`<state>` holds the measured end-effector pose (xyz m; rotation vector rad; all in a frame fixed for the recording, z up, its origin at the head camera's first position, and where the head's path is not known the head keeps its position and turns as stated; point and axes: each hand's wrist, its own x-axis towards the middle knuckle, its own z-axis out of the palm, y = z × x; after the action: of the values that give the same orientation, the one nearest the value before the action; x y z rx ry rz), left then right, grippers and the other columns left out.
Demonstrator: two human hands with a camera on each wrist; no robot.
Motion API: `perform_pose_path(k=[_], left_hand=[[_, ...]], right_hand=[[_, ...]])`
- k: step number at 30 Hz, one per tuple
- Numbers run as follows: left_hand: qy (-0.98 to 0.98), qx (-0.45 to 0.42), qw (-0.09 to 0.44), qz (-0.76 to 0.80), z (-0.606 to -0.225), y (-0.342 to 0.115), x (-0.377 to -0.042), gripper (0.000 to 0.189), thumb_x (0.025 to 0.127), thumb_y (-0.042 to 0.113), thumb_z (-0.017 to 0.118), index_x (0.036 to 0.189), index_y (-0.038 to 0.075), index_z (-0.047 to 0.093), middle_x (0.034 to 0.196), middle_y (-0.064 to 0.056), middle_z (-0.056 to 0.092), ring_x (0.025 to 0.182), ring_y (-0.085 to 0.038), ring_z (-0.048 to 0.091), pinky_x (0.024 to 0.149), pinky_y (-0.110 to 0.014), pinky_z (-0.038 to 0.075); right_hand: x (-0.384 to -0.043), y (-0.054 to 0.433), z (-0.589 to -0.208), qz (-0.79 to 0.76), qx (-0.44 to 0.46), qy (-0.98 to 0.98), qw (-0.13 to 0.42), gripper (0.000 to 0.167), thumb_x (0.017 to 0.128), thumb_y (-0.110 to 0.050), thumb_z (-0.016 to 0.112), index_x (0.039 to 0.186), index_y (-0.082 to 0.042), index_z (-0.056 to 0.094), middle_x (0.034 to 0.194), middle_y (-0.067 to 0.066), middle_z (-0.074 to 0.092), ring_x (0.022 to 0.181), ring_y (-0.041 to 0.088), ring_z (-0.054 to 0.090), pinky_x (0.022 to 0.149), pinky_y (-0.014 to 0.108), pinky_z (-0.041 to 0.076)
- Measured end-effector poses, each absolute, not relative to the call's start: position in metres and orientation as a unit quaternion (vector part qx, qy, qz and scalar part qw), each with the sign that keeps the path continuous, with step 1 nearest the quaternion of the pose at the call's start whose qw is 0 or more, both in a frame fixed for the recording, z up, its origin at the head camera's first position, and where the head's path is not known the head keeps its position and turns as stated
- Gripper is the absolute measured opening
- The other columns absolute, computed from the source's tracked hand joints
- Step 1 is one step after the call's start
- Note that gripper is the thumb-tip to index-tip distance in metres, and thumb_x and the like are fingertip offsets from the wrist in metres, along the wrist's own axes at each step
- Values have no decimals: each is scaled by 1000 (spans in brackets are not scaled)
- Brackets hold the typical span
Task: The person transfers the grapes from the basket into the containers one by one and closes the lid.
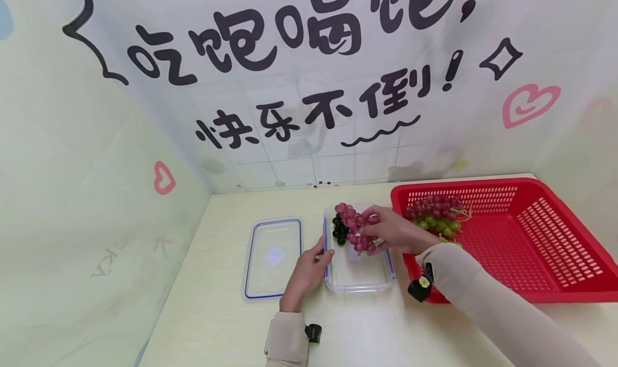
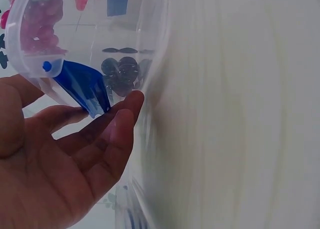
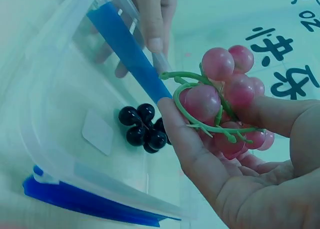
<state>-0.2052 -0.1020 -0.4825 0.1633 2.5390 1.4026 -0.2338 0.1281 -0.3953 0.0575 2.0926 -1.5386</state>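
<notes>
My right hand (image 1: 386,228) grips a bunch of pink grapes (image 3: 202,101) by its fingers and thumb, over a clear plastic container (image 1: 359,289). Green stems show on the bunch in the right wrist view. A small bunch of black grapes (image 3: 145,129) lies inside the container, near its far left part in the head view. The left hand (image 1: 309,270) touches the container's left side. In the left wrist view, its loosely bent fingers (image 2: 112,139) rest against the wall beside a blue clip (image 2: 85,89).
A clear lid (image 1: 274,257) with a blue seal lies on the table left of the container. At the right stands a red plastic basket (image 1: 512,249). Dark red grapes (image 1: 436,206) and green grapes (image 1: 441,226) lie in its left end. A printed curtain (image 1: 309,163) hangs behind the table.
</notes>
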Motion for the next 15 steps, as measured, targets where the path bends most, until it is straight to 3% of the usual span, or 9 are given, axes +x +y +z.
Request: perform_pose_path(k=[6, 15], left_hand=[[868, 51, 120, 479, -482, -101, -205, 58, 104, 33, 52, 154, 11, 33, 132, -16, 61, 108, -28, 63, 92, -45, 54], [869, 60, 116, 478, -481, -101, -205, 59, 103, 34, 52, 154, 8, 34, 131, -18, 62, 110, -31, 63, 94, -47, 53]], right_hand=[[-230, 120, -400, -550, 28, 791, 266, 42, 97, -13, 64, 135, -7, 48, 130, 19, 53, 102, 27, 65, 77, 37, 61], [-227, 111, -409, -538, 37, 800, 262, 35, 97, -12, 63, 129, -7, 51, 117, 17, 57, 96, 26, 66, 72, 38, 61]])
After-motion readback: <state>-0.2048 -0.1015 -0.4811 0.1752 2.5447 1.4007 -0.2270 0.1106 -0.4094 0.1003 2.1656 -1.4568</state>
